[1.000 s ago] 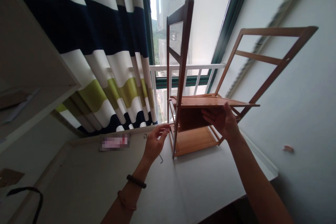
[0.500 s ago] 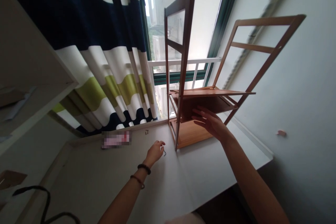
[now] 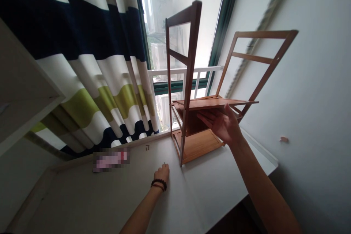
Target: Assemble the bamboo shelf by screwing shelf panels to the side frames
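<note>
My left hand [image 3: 161, 173] is closed over the white table, with the tip of a small metal hex key [image 3: 165, 163] showing past its fingers. My right hand [image 3: 225, 127] is palm up under the middle shelf panel [image 3: 211, 103] of a brown wooden rack [image 3: 189, 76]. Its fingers stretch flat beneath the panel and the thumb points up at the front edge; whether they bear weight I cannot tell. The panel lies askew between the two side frames, its right front corner sticking out. A lower shelf [image 3: 203, 148] sits near the tabletop.
Two small screws [image 3: 147, 147] lie on the white table [image 3: 123, 190] near its back edge. Left of them is a blurred pink packet [image 3: 111, 160]. Behind stand a striped curtain [image 3: 82, 73] and a window with a white railing [image 3: 159, 72]. A wall [image 3: 309, 91] borders the right.
My left hand has closed on the hex key that lay on the table. My right hand has turned palm up, its thumb now at the panel's edge. The view has shifted slightly.
</note>
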